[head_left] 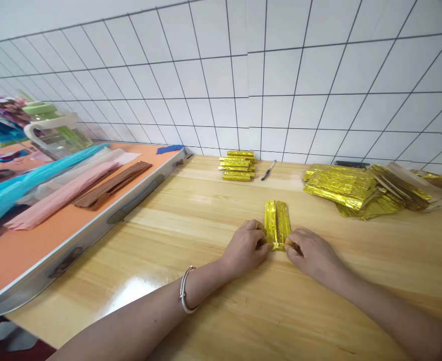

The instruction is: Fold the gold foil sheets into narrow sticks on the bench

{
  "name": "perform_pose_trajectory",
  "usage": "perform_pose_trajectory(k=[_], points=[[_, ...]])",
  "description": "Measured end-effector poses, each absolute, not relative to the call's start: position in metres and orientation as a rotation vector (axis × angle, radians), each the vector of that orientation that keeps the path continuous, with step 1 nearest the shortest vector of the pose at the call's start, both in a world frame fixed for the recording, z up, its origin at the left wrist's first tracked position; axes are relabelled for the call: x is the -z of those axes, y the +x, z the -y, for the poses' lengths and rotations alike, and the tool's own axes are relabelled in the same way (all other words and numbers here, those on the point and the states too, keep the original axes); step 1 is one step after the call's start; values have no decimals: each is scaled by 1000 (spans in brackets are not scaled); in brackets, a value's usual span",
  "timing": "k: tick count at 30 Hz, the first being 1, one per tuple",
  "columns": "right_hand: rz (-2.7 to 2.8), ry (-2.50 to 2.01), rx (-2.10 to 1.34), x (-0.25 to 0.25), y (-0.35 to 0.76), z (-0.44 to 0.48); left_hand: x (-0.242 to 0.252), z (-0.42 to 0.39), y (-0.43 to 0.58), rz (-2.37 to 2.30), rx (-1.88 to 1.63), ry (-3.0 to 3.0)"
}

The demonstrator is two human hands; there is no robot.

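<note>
A folded gold foil paper (277, 223) lies on the wooden table (191, 235), long and narrow with a crease down its middle. My left hand (245, 248) pinches its near left corner with the fingers curled. My right hand (311, 255) pinches the near right corner the same way. A silver bangle (184, 291) sits on my left wrist.
A small stack of folded gold pieces (238, 166) and a pen-like tool (268, 170) lie by the tiled wall. A pile of flat gold foil sheets (347, 188) spreads at the right. At the left stands an orange table (25, 245) with coloured papers (66, 193) and a plastic jug (51, 131).
</note>
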State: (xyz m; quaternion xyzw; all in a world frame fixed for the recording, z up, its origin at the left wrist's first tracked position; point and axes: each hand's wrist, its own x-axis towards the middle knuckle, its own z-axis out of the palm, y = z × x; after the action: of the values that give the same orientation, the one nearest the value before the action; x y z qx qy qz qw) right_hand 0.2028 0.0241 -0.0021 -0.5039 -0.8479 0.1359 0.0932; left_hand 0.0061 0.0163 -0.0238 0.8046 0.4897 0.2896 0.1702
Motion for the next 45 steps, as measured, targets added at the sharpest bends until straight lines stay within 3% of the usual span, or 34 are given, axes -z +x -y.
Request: perform_pose_trajectory(k=[18,23,32,40,45], points=[[2495,-1623,-358,1,205,-25,18,-16,5,-1432,-716,2380],[2478,-1622,-430,3,209,-28,10,-7,8,-1502,-591,2595],[2403,-1516,-586,11,215,-30,4,6,13,-1067,-166,3037],[2181,-1384,-828,19,229,-19,-9,29,21,-1182,-158,2953],[2342,-1158,-418,12,240,0,-12,29,22,-1189,-139,2913]])
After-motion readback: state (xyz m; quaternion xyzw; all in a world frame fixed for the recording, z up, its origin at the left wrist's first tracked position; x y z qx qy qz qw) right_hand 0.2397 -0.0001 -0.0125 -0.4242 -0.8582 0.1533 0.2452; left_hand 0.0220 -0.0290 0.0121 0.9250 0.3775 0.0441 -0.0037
